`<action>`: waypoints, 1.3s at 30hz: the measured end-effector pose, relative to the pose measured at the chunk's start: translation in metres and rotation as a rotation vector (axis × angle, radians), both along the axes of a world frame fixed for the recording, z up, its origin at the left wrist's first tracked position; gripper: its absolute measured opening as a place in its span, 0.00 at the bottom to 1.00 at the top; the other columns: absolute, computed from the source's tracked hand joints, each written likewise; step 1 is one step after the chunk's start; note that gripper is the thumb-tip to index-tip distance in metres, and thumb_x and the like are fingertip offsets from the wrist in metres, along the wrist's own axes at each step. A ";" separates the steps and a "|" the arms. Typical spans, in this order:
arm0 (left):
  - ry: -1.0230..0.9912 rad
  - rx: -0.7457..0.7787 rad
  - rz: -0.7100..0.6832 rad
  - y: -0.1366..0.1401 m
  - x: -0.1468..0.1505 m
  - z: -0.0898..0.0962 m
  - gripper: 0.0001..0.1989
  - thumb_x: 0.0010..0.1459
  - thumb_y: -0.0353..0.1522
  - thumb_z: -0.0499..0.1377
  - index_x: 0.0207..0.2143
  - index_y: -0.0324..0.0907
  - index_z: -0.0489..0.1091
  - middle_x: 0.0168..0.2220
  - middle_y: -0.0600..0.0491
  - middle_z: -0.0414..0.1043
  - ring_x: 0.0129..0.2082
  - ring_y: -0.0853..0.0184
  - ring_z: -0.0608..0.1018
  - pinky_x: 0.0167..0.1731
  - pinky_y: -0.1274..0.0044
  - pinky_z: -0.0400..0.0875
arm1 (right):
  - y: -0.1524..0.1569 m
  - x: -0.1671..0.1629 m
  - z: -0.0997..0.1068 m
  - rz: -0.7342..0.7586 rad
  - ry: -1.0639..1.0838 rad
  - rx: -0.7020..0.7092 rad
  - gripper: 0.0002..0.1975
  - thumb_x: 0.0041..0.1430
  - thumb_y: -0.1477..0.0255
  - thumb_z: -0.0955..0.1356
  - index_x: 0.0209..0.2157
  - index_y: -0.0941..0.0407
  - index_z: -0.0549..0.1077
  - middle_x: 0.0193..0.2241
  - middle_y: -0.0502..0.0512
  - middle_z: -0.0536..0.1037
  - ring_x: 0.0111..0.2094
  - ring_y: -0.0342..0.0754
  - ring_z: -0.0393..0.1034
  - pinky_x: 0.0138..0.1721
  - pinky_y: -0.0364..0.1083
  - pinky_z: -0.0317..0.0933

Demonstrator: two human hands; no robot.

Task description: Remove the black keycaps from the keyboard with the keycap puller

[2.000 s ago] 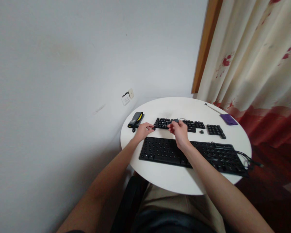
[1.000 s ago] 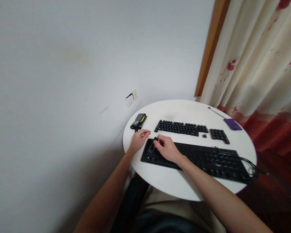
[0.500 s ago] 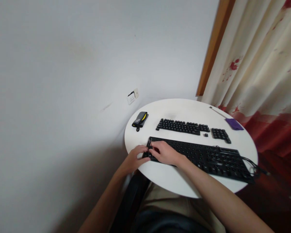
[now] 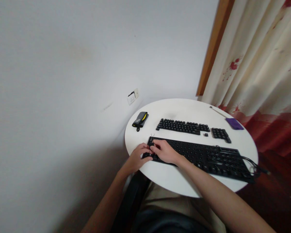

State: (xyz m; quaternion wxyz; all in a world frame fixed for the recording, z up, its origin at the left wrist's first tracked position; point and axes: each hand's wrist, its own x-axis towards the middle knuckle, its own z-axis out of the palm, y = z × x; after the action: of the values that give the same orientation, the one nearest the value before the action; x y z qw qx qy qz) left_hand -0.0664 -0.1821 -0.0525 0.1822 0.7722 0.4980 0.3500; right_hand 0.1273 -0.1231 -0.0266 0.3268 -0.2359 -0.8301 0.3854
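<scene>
A black keyboard (image 4: 196, 154), most of its keycaps gone, lies slantwise along the near side of the table. Both my hands meet over its left end. My right hand (image 4: 165, 152) pinches what looks like a keycap puller (image 4: 152, 135), whose two thin wire prongs point away from me past the keyboard's far edge. Its dark body is mostly behind my fingers. Close against it, my left hand (image 4: 136, 159) has its fingertips at the puller's side. A gap shows between its thumb and fingers, with the thumb low over the keyboard's near left corner.
Loose keycaps (image 4: 180, 126) stand in rows behind the keyboard, with a number-pad block (image 4: 221, 135) and a single keycap (image 4: 205, 135) beside them. A grey-yellow pouch (image 4: 140, 119), a purple cloth (image 4: 234, 123) and a coiled cable (image 4: 253, 165) share the white round table (image 4: 171, 179).
My hands have shifted slightly on the keyboard's left end. The wire prongs now stand out past its far edge; before, they lay low over it.
</scene>
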 end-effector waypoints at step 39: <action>-0.342 0.064 0.220 0.033 0.038 -0.001 0.13 0.58 0.33 0.60 0.45 0.43 0.77 0.43 0.50 0.79 0.43 0.62 0.80 0.48 0.69 0.75 | 0.005 0.007 0.004 -0.380 0.078 0.128 0.07 0.70 0.71 0.59 0.34 0.53 0.62 0.29 0.53 0.76 0.30 0.48 0.71 0.33 0.43 0.58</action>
State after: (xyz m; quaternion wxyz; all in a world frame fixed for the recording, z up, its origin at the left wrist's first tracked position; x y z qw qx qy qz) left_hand -0.0280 -0.1493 -0.0536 0.2001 0.6477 0.5299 0.5096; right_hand 0.1343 -0.1182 -0.0231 0.4400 -0.3517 -0.7801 0.2722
